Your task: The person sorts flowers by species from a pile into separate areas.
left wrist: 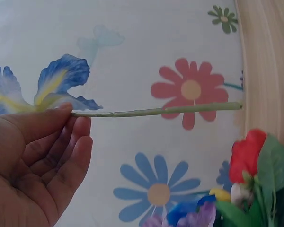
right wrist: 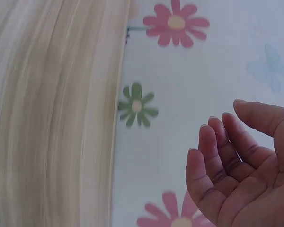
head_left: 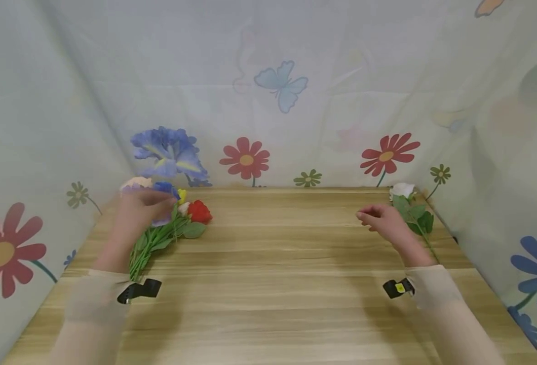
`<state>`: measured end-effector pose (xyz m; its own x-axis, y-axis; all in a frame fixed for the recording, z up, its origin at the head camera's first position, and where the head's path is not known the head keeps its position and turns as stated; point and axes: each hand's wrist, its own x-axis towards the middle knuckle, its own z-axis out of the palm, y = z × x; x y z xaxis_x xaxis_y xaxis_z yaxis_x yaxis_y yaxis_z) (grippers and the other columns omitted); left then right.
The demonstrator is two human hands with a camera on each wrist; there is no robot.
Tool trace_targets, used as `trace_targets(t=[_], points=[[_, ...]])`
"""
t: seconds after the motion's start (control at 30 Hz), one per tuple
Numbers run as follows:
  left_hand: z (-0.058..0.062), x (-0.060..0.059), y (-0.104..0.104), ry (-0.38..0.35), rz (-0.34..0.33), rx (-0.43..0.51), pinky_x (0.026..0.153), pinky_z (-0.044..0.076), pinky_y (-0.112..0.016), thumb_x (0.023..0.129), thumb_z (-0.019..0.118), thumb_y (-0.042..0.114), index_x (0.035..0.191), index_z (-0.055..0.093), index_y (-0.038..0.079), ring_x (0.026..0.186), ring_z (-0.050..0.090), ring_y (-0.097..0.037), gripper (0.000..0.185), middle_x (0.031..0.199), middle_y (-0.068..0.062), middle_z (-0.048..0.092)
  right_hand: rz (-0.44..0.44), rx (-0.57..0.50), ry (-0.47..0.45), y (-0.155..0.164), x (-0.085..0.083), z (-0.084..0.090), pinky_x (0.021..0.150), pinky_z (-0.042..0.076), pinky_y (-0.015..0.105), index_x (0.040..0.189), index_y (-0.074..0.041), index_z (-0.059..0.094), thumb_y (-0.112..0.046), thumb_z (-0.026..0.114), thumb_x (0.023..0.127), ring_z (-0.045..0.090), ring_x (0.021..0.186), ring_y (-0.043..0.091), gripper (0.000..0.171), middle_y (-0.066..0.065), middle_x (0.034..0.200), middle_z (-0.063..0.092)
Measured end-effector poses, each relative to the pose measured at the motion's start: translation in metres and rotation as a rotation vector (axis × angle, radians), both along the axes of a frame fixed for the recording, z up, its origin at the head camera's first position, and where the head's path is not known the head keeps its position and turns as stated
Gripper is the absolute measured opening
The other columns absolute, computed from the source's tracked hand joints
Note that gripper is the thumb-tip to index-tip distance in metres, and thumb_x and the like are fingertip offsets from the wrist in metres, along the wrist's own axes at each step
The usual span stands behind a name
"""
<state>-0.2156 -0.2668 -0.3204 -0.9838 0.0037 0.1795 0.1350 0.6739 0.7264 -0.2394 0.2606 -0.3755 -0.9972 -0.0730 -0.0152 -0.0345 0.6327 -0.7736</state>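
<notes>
Nearest the wearer, two sleeved forearms extend over the wooden table (head_left: 277, 284), each with a black strap-mounted device at the wrist.

The left hand (head_left: 137, 210) is over the left part of the table. The left wrist view shows its thumb and fingers (left wrist: 61, 142) pinching the green stem (left wrist: 156, 111) of a blue iris (head_left: 170, 152), at the end next to the bloom. In the head view the iris bloom stands above and behind this hand, against the backdrop.

Directly beside the left hand lies a bunch of flowers (head_left: 168, 228) on the table, stems pointing toward the wearer, heads away. A red bloom (head_left: 200, 211) sits at its far right end, with a small yellow one and purple and blue petals close by. Whether the hand touches the bunch cannot be told.

The right hand (head_left: 382, 219) is above the right part of the table, well apart from the left. Its fingers (right wrist: 213, 156) are loosely curled, palm bare; it holds nothing.

Just beyond the right hand, a white rose (head_left: 403, 190) with green leaves and a long stem lies on the table near the far right corner, the stem running back alongside the right wrist.

Farthest off, a pale fabric backdrop (head_left: 296, 101) printed with red daisies and a blue butterfly encloses the table on three sides.
</notes>
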Motion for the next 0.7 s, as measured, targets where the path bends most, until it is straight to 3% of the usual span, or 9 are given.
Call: trace_targets(t=[0.1,0.2,0.3,0.37,0.53,0.7], points=[[-0.003,0.001,0.014,-0.005,-0.028,0.022,0.076,0.054,-0.018,0.101,0.063,0.030,0.125,0.069,-0.006,0.080,0.067,0.001,0.044,0.124,-0.028,0.071,0.037,-0.023,-0.001,-0.020,0.000,-0.004,0.084,0.057,0.030,0.124,0.004,0.063,-0.026,0.058,0.106,0.061,0.090,0.012,0.036,0.016,0.109,0.070],[-0.004,0.002,0.030,-0.029,-0.032,0.027,0.089,0.055,-0.031,0.100,0.065,0.033,0.126,0.070,-0.003,0.099,0.073,-0.022,0.044,0.126,-0.025,0.071,0.075,-0.049,-0.002,-0.040,0.001,-0.006,0.084,0.057,0.029,0.122,0.003,0.065,-0.024,0.059,0.105,0.062,0.092,0.018,0.032,0.015,0.108,0.069],[-0.009,0.001,0.046,-0.047,-0.043,0.062,0.101,0.052,-0.043,0.100,0.065,0.033,0.126,0.071,0.001,0.116,0.068,-0.037,0.042,0.126,-0.023,0.072,0.113,-0.083,-0.003,-0.059,0.004,-0.008,0.080,0.055,0.026,0.118,0.002,0.066,-0.022,0.061,0.104,0.062,0.089,0.018,0.029,0.015,0.103,0.069],[-0.015,-0.001,0.055,-0.049,-0.062,0.109,0.099,0.054,-0.040,0.099,0.067,0.032,0.124,0.072,0.002,0.108,0.072,-0.032,0.040,0.121,-0.021,0.074,0.144,-0.104,-0.011,-0.072,0.005,-0.010,0.078,0.054,0.023,0.117,0.002,0.067,-0.021,0.062,0.103,0.061,0.088,0.017,0.027,0.016,0.102,0.069],[-0.029,-0.010,0.077,-0.057,-0.109,0.226,0.080,0.059,-0.025,0.097,0.071,0.024,0.119,0.073,-0.003,0.081,0.073,-0.008,0.036,0.108,-0.022,0.077,0.197,-0.174,-0.014,-0.100,0.007,-0.016,0.078,0.055,0.025,0.113,0.002,0.068,-0.018,0.064,0.102,0.060,0.083,0.010,0.024,0.015,0.098,0.069],[-0.036,-0.015,0.100,-0.075,-0.148,0.269,0.082,0.064,-0.035,0.097,0.070,0.017,0.119,0.071,-0.007,0.080,0.074,-0.006,0.033,0.111,-0.027,0.076,0.222,-0.253,0.000,-0.121,0.008,-0.020,0.081,0.058,0.031,0.111,0.003,0.068,-0.016,0.065,0.100,0.061,0.082,0.010,0.022,0.017,0.097,0.069]])
